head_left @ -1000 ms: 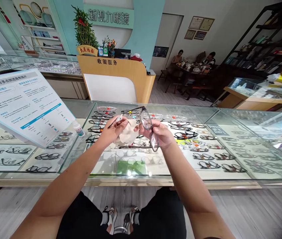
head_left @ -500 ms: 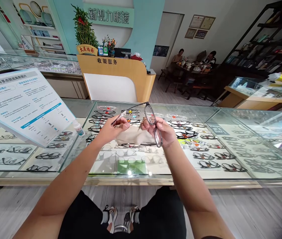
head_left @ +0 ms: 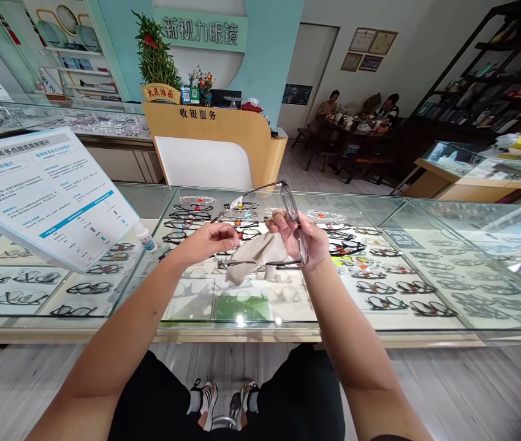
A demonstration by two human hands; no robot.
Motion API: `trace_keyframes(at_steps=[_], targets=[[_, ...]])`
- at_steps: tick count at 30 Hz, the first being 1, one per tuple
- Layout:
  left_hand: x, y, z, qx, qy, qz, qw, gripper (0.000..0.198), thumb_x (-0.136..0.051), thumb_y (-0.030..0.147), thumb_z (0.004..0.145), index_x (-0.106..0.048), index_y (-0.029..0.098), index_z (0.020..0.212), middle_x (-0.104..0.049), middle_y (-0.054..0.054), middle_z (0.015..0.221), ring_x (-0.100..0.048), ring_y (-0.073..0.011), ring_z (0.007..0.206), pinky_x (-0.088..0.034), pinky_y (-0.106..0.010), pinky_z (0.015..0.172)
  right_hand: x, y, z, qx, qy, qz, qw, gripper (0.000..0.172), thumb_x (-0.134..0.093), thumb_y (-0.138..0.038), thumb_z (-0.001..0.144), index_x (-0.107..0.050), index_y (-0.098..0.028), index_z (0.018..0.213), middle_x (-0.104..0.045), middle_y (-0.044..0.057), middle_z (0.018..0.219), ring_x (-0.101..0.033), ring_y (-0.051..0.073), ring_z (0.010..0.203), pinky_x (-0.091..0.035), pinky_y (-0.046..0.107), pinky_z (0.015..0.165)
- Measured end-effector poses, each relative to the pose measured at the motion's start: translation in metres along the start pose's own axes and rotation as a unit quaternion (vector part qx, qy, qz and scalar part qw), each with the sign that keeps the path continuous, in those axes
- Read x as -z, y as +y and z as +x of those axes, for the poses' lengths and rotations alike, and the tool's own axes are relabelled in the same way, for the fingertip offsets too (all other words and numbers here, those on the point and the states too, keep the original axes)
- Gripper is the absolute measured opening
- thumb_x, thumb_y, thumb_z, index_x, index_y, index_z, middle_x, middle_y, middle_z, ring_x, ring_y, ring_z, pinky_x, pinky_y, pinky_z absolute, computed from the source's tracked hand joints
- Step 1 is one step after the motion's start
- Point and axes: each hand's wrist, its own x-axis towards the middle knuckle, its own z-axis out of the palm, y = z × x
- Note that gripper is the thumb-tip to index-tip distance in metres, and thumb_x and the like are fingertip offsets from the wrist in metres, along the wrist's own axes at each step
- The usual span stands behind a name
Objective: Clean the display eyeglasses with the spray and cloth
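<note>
Head view: eyeglasses (head_left: 298, 223) up over the counter, between my hands, nearer the right. Front is near vertical, one lens above the other; both temples point left, the upper slanting down past a white tag (head_left: 236, 203). Right hand (head_left: 313, 242) grips the frame; beige cloth (head_left: 260, 251) hangs beside it, under the upper temple. Left hand (head_left: 209, 241) has curled fingers, can't tell if it's holding anything. Below, glass display case (head_left: 187, 315) with rows of spectacles (head_left: 384, 304) and a green card (head_left: 243, 307) inside. White bottle (head_left: 145, 237) by the sign's (head_left: 44, 196) corner, left. Case front edge runs crosswise, between hands and my legs.
</note>
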Motion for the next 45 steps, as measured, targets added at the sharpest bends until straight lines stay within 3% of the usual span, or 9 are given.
trace_keyframes(at_steps=[7, 11, 16, 21, 28, 31, 39, 42, 45], targets=[[-0.013, -0.004, -0.001, 0.056, -0.144, 0.011, 0.988, 0.041, -0.095, 0.055, 0.082, -0.079, 0.022, 0.1, -0.08, -0.006, 0.096, -0.073, -0.0212, 0.088, -0.059, -0.032, 0.079, 0.004, 0.0, 0.002, 0.007, 0.022, 0.023, 0.999, 0.051, -0.098, -0.061, 0.07, -0.059, -0.028, 0.069, -0.057, 0.004, 0.084, -0.06, 0.027, 0.092, -0.06, 0.05, 0.096], [-0.014, -0.007, -0.001, 0.083, -0.149, 0.041, 0.984, 0.047, -0.096, 0.058, 0.079, -0.077, 0.02, 0.1, -0.078, -0.005, 0.101, -0.071, -0.021, 0.096, -0.057, -0.032, 0.089, 0.007, -0.001, 0.002, 0.016, 0.026, 0.04, 0.999, 0.049, -0.099, -0.058, 0.07, -0.06, -0.029, 0.069, -0.059, 0.005, 0.084, -0.06, 0.027, 0.092, -0.061, 0.047, 0.092], [-0.011, -0.008, -0.001, 0.089, -0.094, 0.079, 0.988, 0.053, -0.096, 0.064, 0.075, -0.07, 0.021, 0.092, -0.071, -0.003, 0.096, -0.066, -0.0212, 0.093, -0.053, -0.033, 0.085, 0.008, -0.002, 0.002, 0.034, 0.032, 0.06, 0.997, 0.049, -0.101, -0.054, 0.07, -0.059, -0.028, 0.069, -0.059, 0.004, 0.083, -0.061, 0.025, 0.088, -0.062, 0.045, 0.087], [-0.002, -0.002, 0.001, 0.027, -0.06, 0.052, 0.996, 0.052, -0.087, 0.068, 0.085, -0.066, 0.02, 0.084, -0.061, 0.0, 0.085, -0.056, -0.0162, 0.08, -0.049, -0.03, 0.078, 0.011, -0.006, 0.001, 0.042, 0.023, 0.075, 0.996, 0.047, -0.1, -0.052, 0.073, -0.06, -0.029, 0.07, -0.058, 0.003, 0.082, -0.061, 0.024, 0.086, -0.062, 0.042, 0.081], [0.011, -0.005, 0.004, 0.034, 0.066, 0.041, 0.996, 0.053, -0.098, 0.067, 0.073, -0.087, 0.017, 0.087, -0.079, -0.008, 0.092, -0.066, -0.0206, 0.088, -0.052, -0.033, 0.083, 0.014, -0.009, 0.0, 0.037, 0.032, 0.065, 0.997, 0.049, -0.1, -0.052, 0.071, -0.056, -0.029, 0.069, -0.058, 0.004, 0.083, -0.059, 0.025, 0.087, -0.061, 0.044, 0.082], [0.01, -0.004, 0.004, 0.005, 0.113, 0.005, 0.994, 0.053, -0.1, 0.068, 0.069, -0.09, 0.018, 0.084, -0.084, -0.012, 0.101, -0.072, -0.0243, 0.095, -0.056, -0.036, 0.087, 0.015, -0.008, 0.0, 0.034, 0.033, 0.062, 0.997, 0.051, -0.099, -0.054, 0.072, -0.054, -0.028, 0.069, -0.056, 0.005, 0.083, -0.058, 0.026, 0.087, -0.06, 0.045, 0.083], [0.006, 0.009, -0.001, -0.065, 0.159, -0.033, 0.985, 0.032, -0.1, 0.05, 0.074, -0.09, 0.021, 0.082, -0.086, -0.012, 0.103, -0.075, -0.026, 0.099, -0.059, -0.037, 0.089, 0.011, -0.008, -0.001, 0.037, 0.037, 0.054, 0.997, 0.055, -0.099, -0.056, 0.07, -0.051, -0.028, 0.067, -0.054, 0.004, 0.081, -0.057, 0.026, 0.087, -0.059, 0.047, 0.085], [0.007, 0.007, -0.002, -0.052, 0.191, -0.066, 0.978, 0.032, -0.097, 0.049, 0.076, -0.086, 0.019, 0.081, -0.083, -0.008, 0.098, -0.071, -0.0217, 0.09, -0.054, -0.033, 0.08, 0.006, -0.009, 0.0, 0.033, 0.023, 0.048, 0.998, 0.053, -0.099, -0.056, 0.07, -0.054, -0.028, 0.067, -0.053, 0.003, 0.079, -0.057, 0.025, 0.085, -0.059, 0.045, 0.084], [0.006, 0.002, 0.0, 0.022, 0.172, -0.144, 0.974, 0.033, -0.095, 0.047, 0.078, -0.078, 0.019, 0.082, -0.075, -0.003, 0.088, -0.064, -0.0163, 0.078, -0.048, -0.028, 0.071, 0.003, -0.007, 0.002, 0.029, 0.013, 0.032, 0.999, 0.05, -0.1, -0.056, 0.07, -0.059, -0.027, 0.067, -0.054, 0.003, 0.079, -0.058, 0.025, 0.087, -0.059, 0.045, 0.085]])
